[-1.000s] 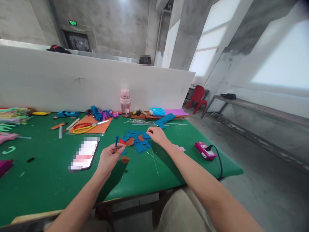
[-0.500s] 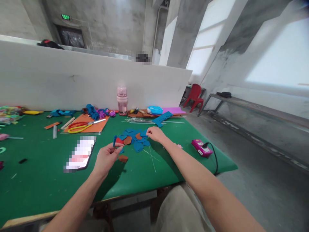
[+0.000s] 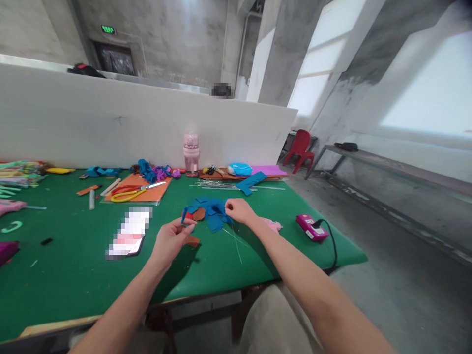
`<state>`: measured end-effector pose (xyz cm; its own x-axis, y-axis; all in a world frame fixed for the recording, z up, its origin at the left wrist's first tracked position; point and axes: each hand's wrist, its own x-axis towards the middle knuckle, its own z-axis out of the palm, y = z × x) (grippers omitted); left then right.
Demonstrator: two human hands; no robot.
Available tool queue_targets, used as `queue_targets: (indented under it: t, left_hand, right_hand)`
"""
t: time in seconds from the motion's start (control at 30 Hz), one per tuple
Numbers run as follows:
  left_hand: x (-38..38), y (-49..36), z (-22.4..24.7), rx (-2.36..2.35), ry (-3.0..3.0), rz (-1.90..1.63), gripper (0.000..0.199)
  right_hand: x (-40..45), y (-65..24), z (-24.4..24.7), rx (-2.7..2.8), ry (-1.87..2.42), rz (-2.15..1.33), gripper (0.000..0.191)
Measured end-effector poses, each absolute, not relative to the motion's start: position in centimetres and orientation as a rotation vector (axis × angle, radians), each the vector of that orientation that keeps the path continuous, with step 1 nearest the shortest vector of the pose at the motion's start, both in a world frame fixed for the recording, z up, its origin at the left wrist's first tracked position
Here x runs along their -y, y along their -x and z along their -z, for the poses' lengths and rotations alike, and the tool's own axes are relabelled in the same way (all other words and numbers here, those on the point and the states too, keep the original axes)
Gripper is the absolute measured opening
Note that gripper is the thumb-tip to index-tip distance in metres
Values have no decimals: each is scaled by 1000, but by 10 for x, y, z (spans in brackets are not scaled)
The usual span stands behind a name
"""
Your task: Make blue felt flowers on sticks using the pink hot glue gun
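My left hand (image 3: 176, 237) is closed in a pinch near the middle of the green table (image 3: 73, 275); a small blue piece (image 3: 184, 215) stands up from its fingertips, with a bit of red beside it. My right hand (image 3: 238, 210) has its fingers pressed together at the right edge of a pile of blue pieces (image 3: 215, 223), and a blue piece seems to be lifted at its fingertips. Brown pieces (image 3: 199, 214) lie by the pile, one partly behind my left hand. Thin wires (image 3: 236, 241) cross just in front of the pile.
A phone (image 3: 131, 231) lies left of my hands, with scissors (image 3: 129, 192) on an orange sheet (image 3: 155, 195) behind it. A pink bottle (image 3: 191, 155) stands by the white partition (image 3: 147, 113). A magenta box (image 3: 311, 227) with a black cable is at the right.
The view has shifted slightly, so the table items appear further right. My right hand now has a blue piece raised at its fingertips. My left hand keeps its pinch.
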<state>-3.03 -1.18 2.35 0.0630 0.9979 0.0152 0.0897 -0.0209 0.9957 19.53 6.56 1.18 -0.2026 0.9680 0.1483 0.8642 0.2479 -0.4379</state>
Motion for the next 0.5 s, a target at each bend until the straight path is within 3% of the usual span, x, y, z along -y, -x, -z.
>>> queue_targets:
  t: [0.17, 0.23, 0.3, 0.5]
  left_hand:
    - [11, 33, -24, -1149, -1175, -1018, 34]
    - [15, 30, -26, -1124, -1104, -975, 38]
    - [21, 23, -27, -1069, -1044, -931, 41]
    - [32, 1, -19, -908, -900, -945, 35]
  right_hand:
    - [-33, -201, -24, 1830, 1509, -712, 19]
    - [-9, -192, -23, 1388, 1206, -1188, 17]
    - [15, -178, -20, 1052, 1014, -1447, 22]
    - [62, -135, 1, 776, 962, -1421, 25]
